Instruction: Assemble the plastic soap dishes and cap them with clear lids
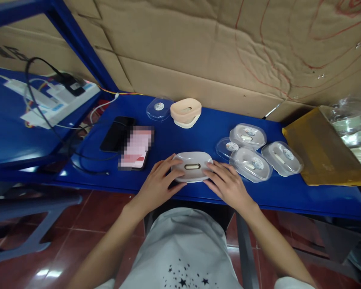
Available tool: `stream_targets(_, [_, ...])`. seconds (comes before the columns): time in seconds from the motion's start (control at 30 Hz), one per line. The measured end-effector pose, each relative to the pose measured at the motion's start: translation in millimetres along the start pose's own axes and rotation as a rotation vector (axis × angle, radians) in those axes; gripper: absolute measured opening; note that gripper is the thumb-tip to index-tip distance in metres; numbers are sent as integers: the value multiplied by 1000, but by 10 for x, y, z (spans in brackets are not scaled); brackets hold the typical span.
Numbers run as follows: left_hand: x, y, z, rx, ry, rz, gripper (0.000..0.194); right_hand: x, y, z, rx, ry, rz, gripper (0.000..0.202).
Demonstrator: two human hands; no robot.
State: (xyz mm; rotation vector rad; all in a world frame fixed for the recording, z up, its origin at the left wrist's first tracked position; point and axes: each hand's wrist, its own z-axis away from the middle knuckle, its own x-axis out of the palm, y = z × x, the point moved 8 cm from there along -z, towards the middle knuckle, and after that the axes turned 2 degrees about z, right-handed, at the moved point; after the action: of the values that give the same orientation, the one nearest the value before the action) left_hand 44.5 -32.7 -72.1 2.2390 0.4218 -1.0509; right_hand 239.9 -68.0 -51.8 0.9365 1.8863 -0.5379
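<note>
A pale oval dish with a slot and a small white piece in its middle lies near the front edge of the blue table. My left hand grips its left end, fingers on the rim. At its right end my right hand holds it the same way. To the right are several similar oval dishes with clear lids, among them a back one, a front one and a right one. Behind, a peach oval dish sits on a white one, beside a clear lid.
On the left of the blue table lie a black phone, a phone with a lit screen and cables. A power strip stands further left. A cardboard box is at the right, with plastic wrapping behind it.
</note>
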Motion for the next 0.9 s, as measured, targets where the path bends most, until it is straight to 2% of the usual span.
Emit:
stream_targets(0.63, [46,63,-12,8,-36,-78,12,-39,-118,64,-24,82,189,23])
stream_targets(0.8, [71,40,15,12,-40,-49,16,33,-105,92,-11,67,182,24])
stream_targets(0.9, [94,9,38,-7,-67,4,19,40,-117,110,7,34,138,31])
